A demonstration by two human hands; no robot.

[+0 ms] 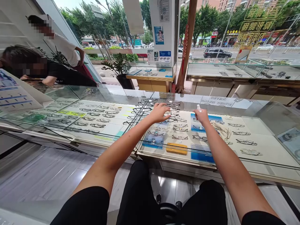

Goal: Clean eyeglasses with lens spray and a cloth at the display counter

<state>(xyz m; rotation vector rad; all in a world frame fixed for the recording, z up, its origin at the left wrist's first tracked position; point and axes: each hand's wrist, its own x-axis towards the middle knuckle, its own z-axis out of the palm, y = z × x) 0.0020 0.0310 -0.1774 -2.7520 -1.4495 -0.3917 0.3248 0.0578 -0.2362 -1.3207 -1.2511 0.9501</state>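
Observation:
I face a glass display counter filled with rows of eyeglasses. My left hand reaches out over the glass top, fingers stretched toward a pair of glasses lying on the counter, touching or nearly touching it. My right hand is closed around a small white spray bottle, held upright above the glass. A crumpled beige cloth lies on the glass just right of my right wrist.
Two other people lean at the counter's far left. More display cases stand behind, with a potted plant and a pillar. A yellow case lies inside the counter. My black-trousered legs are below, over a grey floor.

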